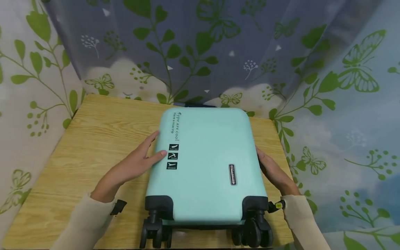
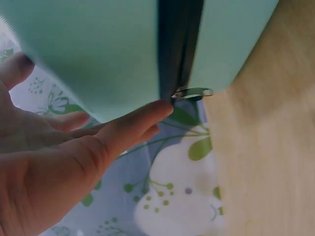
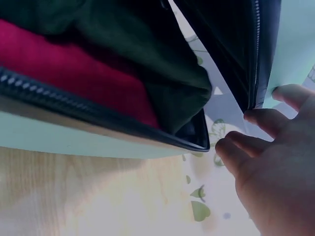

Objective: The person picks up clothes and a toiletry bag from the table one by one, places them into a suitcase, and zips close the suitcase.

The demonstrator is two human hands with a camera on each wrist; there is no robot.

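A mint-green suitcase lies flat, its black wheels facing me. My left hand is at its left side, thumb over the top edge beside the black stickers. In the left wrist view the fingers reach straight along the side, one fingertip right by a metal zipper pull. On the right side, the zip is undone and the lid stands raised from the lower shell. Dark green cloth and red cloth lie inside. My right hand touches the lid's edge with extended fingers.
The suitcase rests on a wood-grain table. Patterned fabric with leaves and butterflies hangs behind the table and on both sides, close to the table's edges. A dark handle part shows at the suitcase's far end.
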